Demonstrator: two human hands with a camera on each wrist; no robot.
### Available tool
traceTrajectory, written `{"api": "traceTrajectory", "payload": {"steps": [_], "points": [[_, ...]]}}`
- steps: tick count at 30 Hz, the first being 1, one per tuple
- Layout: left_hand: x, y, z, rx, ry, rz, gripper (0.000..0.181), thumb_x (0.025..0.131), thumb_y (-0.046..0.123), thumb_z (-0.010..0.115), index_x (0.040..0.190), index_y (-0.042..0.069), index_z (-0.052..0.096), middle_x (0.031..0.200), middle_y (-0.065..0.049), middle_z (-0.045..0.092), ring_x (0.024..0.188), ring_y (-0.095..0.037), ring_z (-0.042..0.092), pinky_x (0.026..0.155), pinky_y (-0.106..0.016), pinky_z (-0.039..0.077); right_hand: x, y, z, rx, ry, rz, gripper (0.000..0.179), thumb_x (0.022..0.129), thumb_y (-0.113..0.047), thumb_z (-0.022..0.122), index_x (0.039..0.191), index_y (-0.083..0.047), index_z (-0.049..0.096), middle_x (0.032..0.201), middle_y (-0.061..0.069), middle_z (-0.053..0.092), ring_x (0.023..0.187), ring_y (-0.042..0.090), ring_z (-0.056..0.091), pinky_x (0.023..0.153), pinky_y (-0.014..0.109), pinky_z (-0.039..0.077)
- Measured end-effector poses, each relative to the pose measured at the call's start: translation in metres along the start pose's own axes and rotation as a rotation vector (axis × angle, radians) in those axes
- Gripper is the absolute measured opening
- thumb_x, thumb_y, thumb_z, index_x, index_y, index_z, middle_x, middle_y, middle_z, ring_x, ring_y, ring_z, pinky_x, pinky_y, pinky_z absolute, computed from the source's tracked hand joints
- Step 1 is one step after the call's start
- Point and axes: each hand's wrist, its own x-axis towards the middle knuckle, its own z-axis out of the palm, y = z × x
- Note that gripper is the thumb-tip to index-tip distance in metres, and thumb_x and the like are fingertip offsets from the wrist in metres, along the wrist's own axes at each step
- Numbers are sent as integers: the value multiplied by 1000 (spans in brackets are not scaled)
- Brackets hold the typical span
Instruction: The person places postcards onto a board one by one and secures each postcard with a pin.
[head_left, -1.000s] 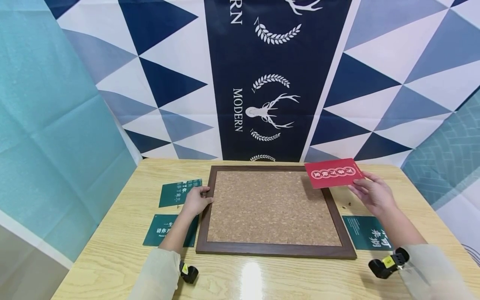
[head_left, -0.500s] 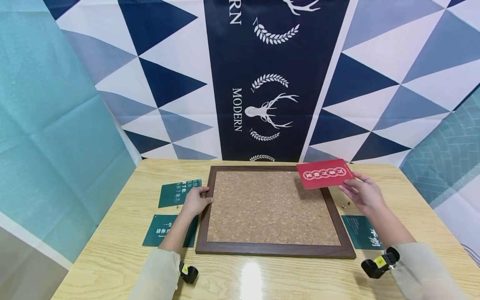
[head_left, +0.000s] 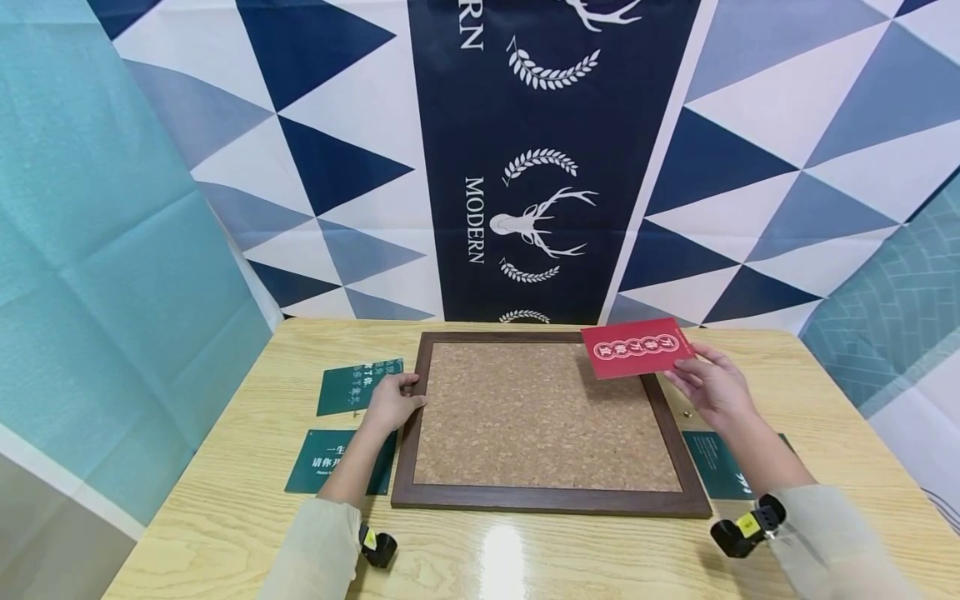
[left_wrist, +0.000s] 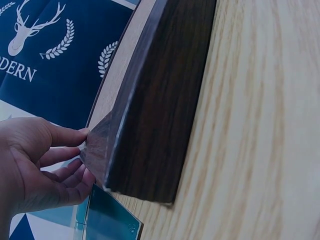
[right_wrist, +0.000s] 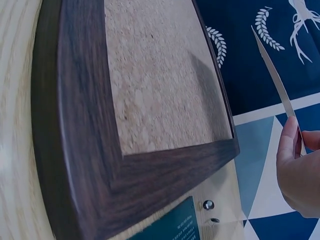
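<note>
A cork board (head_left: pixel 540 425) with a dark brown wooden frame lies flat on the table. My left hand (head_left: pixel 390 402) touches the frame's left side with thumb and fingertips; the left wrist view shows the fingers loosely bent against the frame edge (left_wrist: pixel 155 100). Between thumb and fingers of my right hand (head_left: pixel 716 390) I pinch a red card (head_left: pixel 633 348) by its right end. White Chinese characters run across it. It hovers above the board's far right corner and casts a shadow on the cork. In the right wrist view the card (right_wrist: pixel 275 75) appears edge-on.
Two green cards, an upper one (head_left: pixel 348 387) and a lower one (head_left: pixel 303 467), lie left of the board. Another green card (head_left: pixel 708 462) lies to its right, partly under my right forearm. Small metal pins (right_wrist: pixel 208 204) sit near the frame's right side. A patterned cloth (head_left: pixel 525 167) hangs behind.
My right hand has carried the red card leftward, further over the board's far right corner. The left hand and the board have stayed put.
</note>
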Motion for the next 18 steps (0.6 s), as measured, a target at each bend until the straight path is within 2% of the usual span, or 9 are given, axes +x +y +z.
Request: {"api": "traceTrajectory", "payload": {"steps": [12,18], "points": [[0,-1,0,10,1,0,45,88,9,63,131,1,52,133,-19,52,118,-35,52,91,-46,49,0,5,9,-18,7,16,39,88,0,60,117,-17,39,88,-4,65,77,13,69,70,27,57],[0,-1,0,7,-7,4,45,88,10,63,131,1,52,134,-19,51,119,-35,51,91,-46,48,-1,8,19,-54,27,17,40,87,-2,61,117,-17,40,94,-5,60,78,11,69,70,26,57]]}}
